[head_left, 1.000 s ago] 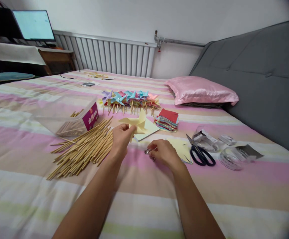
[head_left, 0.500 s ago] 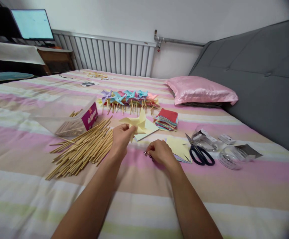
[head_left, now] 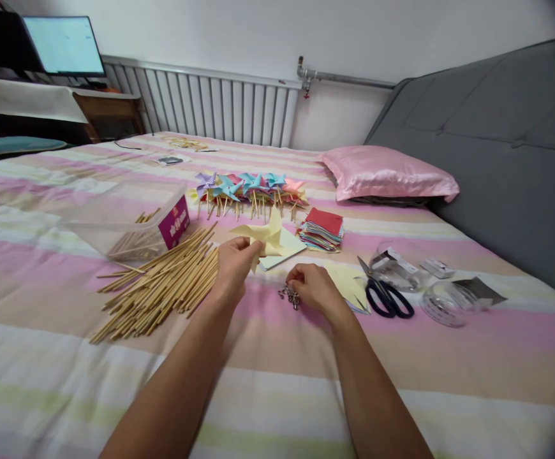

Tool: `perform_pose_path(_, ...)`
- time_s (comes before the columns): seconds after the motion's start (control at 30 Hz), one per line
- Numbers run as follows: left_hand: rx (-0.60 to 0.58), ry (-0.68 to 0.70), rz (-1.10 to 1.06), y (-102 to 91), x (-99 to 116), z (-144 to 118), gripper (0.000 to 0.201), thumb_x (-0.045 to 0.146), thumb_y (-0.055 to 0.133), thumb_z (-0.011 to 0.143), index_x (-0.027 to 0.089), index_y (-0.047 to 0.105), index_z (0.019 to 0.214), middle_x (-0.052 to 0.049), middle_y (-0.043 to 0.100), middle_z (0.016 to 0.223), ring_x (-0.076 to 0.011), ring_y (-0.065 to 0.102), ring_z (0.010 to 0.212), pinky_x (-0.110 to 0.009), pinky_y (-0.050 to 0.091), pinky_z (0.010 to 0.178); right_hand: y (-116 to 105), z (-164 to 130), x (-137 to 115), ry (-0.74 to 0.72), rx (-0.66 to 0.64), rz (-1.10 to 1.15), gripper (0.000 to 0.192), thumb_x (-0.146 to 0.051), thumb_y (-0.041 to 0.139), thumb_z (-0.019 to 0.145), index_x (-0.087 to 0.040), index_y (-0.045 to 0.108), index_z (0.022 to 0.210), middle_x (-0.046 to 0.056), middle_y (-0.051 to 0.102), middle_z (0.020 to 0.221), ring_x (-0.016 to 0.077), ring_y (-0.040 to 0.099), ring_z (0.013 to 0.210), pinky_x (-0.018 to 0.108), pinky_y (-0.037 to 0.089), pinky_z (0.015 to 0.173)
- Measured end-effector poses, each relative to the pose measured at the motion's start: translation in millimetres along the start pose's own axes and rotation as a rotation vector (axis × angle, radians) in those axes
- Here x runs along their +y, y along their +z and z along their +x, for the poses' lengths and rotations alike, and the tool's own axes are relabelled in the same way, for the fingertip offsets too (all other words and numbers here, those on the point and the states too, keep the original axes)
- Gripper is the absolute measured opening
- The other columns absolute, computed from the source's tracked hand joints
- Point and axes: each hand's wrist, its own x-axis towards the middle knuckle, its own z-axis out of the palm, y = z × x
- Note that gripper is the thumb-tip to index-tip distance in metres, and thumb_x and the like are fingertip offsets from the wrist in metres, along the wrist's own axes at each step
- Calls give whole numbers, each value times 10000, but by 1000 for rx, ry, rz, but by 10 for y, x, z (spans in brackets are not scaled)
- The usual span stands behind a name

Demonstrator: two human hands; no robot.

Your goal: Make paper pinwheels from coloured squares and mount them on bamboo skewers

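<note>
On the striped bed, left hand (head_left: 232, 264) pinches a yellow pinwheel (head_left: 264, 236); right hand (head_left: 314, 288) seemingly closes over pins (head_left: 289, 294).

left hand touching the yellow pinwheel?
Touching. Head view: the left hand has its fingertips pinched on the folded yellow pinwheel, no gap visible.

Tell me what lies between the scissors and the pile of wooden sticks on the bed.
In the head view, between the scissors and the wooden sticks are the left hand holding a yellow paper pinwheel, the right hand, small metal pins and yellow paper.
</note>
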Motion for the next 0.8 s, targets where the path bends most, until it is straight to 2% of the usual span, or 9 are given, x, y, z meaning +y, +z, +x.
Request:
perform_pose_path(0.17,-4,3,0,-2,-4,4,101,201,639,542,127,592,492,12,546,454,-77,448,432,-192,299,431,22,22,14,48,56,-53,222,-94,526,733,-184,719,798,60,714,836,173,623,795,235,376,653)
perform_pose_path(0.4,-12,2,-4,-3,-8,-2,108,199,638,545,135,582,480,19,533,442,-74,437,423,-192,298,428,54,11,35,37,7,-58,225,-135,555,748,-228,755,790,31,737,804,153,653,770,211,404,680)
perform_pose_path(0.57,-16,4,-5,0,-5,-6,120,196,640,539,136,566,466,27,510,424,-66,416,411,-189,279,418,59,40,43,63,60,-94,233,-129,552,748,-206,755,832,74,734,881,186,644,865,230,398,720)
perform_pose_path(0.7,-24,-3,-2,1,-17,-3,109,207,639,543,132,583,489,20,524,440,-73,429,420,-193,288,425,127,98,80,97,88,-112,209,-139,539,768,-178,745,775,99,723,810,197,643,814,243,393,694)
perform_pose_path(0.8,-28,-5,1,0,-23,-1,111,214,640,546,129,587,496,16,531,447,-76,437,426,-196,295,432,174,133,128,116,103,-107,223,-126,514,783,-178,725,834,84,716,800,178,636,763,234,391,656)
